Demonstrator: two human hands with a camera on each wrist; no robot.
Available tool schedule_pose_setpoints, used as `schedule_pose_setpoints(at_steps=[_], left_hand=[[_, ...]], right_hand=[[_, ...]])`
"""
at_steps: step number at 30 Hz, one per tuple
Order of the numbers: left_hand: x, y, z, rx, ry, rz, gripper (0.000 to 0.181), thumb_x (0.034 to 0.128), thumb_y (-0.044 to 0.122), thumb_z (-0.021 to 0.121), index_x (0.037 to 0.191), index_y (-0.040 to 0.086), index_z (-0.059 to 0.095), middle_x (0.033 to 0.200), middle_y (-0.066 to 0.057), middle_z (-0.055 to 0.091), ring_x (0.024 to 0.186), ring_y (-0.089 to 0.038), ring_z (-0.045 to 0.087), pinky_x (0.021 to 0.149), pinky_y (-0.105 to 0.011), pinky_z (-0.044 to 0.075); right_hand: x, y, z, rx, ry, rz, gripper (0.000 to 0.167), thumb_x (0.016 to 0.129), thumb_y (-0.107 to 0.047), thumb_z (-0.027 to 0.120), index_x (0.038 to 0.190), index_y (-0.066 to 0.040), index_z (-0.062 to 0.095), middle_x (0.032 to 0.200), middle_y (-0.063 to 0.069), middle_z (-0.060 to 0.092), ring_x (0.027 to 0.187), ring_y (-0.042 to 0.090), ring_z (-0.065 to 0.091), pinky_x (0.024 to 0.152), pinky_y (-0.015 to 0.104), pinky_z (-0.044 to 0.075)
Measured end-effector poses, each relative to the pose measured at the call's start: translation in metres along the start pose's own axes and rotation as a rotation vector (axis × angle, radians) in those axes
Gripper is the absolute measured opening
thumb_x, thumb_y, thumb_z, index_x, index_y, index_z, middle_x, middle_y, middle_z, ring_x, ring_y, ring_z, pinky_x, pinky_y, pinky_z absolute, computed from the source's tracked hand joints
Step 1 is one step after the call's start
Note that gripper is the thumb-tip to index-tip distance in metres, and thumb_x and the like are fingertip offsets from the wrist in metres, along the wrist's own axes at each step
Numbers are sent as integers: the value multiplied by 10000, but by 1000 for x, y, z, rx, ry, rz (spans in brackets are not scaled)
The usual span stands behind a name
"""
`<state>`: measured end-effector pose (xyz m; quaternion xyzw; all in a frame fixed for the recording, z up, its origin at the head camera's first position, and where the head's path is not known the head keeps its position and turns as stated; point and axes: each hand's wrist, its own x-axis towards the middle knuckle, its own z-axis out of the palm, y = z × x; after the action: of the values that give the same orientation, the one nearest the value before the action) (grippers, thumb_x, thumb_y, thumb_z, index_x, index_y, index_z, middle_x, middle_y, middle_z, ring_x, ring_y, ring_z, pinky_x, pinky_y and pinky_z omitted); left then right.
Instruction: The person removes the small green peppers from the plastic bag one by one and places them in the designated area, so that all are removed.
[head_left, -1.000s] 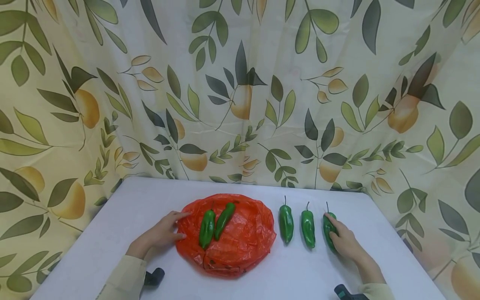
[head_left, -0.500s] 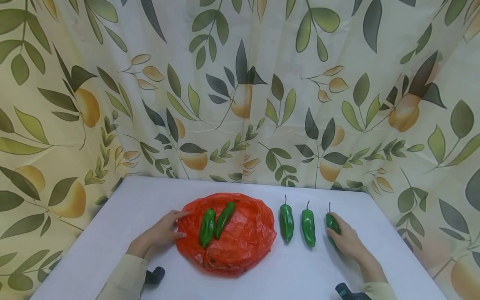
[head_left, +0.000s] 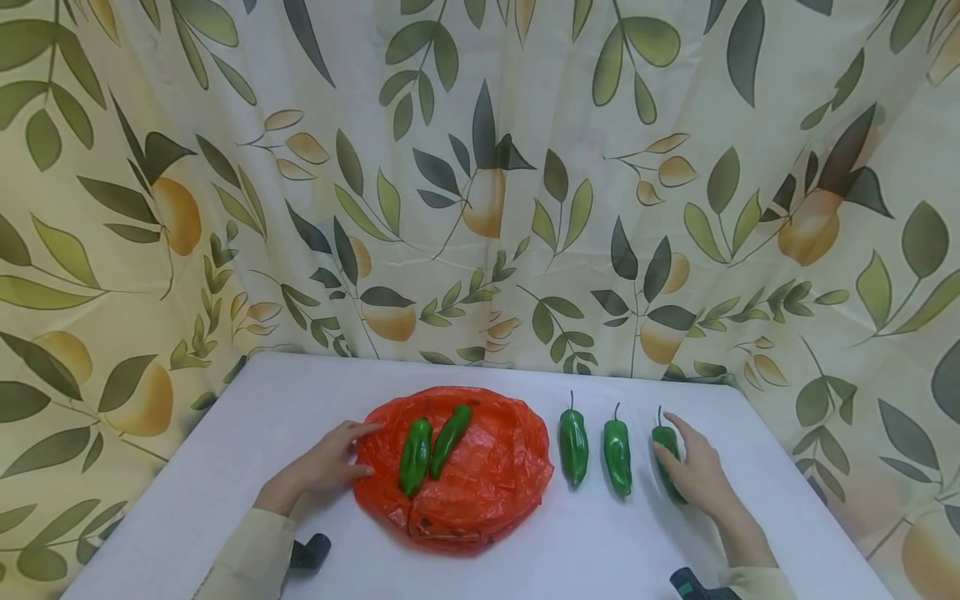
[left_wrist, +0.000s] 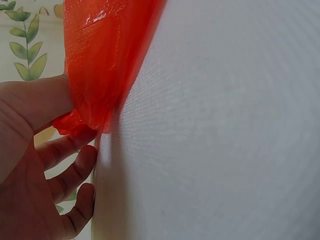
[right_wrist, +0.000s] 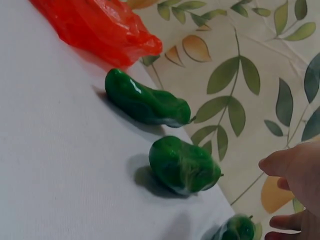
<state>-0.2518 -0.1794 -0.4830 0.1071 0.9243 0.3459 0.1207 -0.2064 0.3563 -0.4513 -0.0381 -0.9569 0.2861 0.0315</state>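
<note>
On the white table [head_left: 600,550] we saw a red bag [head_left: 498,467], crumpled and roughly round, with a wide pepper [head_left: 415,457] and a slim pepper [head_left: 450,440] lying close together on its left half. Right of the bag, three more green peppers lay apart in a row, stems towards the leaf-and-fruit curtain [head_left: 480,208]: a first pepper [head_left: 573,448], a second pepper [head_left: 617,457] and an end pepper [head_left: 663,442].

The left hand [head_left: 326,458] touched the bag's left edge, thumb and fingers spread well apart. The right hand [head_left: 705,475] was spread wide at the end pepper, thumb partly over it, gripping nothing; we could not tell whether they touched.
</note>
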Motion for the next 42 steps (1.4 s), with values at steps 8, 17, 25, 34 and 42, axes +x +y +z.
schedule_pose_setpoints(at_steps=[8, 17, 25, 34, 42], left_hand=[[1, -1, 1, 11, 6, 10, 687, 841, 204, 816, 1467, 216, 533, 1339, -85, 543, 1267, -298, 525, 1018, -571, 532], [3, -4, 2, -1, 1, -3, 685, 847, 219, 813, 1471, 240, 529, 1364, -85, 538, 1290, -303, 513, 1021, -574, 530], [6, -6, 4, 3, 9, 3, 680, 854, 213, 807, 1474, 235, 527, 1334, -78, 547, 1288, -303, 516, 1022, -557, 537], [4, -5, 4, 5, 9, -9, 694, 835, 215, 823, 1467, 234, 536, 1332, -84, 549, 1282, -298, 522, 1009, -553, 547], [3, -2, 2, 12, 8, 18, 688, 845, 200, 815, 1470, 226, 530, 1365, -105, 541, 1290, -320, 529, 1042, -572, 519]], right_hand=[[-5, -20, 2, 23, 34, -69, 633, 1018, -181, 560, 1541, 45, 286, 1551, 385, 278, 1428, 598, 245, 1133, 768, 224], [-10, -39, 11, 45, 45, -137, 613, 1006, -172, 597, 1532, 5, 337, 1551, 347, 332, 1444, 573, 260, 1130, 773, 234], [-17, -60, 19, 39, 75, -200, 553, 1017, -203, 596, 1506, -30, 404, 1531, 293, 407, 1417, 510, 360, 1041, 689, 450], [-22, -75, 31, 61, 38, -221, 516, 1012, -225, 604, 1487, -90, 454, 1542, 276, 408, 1438, 503, 345, 1075, 758, 327], [-25, -90, 43, 115, 5, -252, 522, 995, -215, 635, 1481, -114, 475, 1529, 219, 452, 1422, 460, 404, 1050, 682, 452]])
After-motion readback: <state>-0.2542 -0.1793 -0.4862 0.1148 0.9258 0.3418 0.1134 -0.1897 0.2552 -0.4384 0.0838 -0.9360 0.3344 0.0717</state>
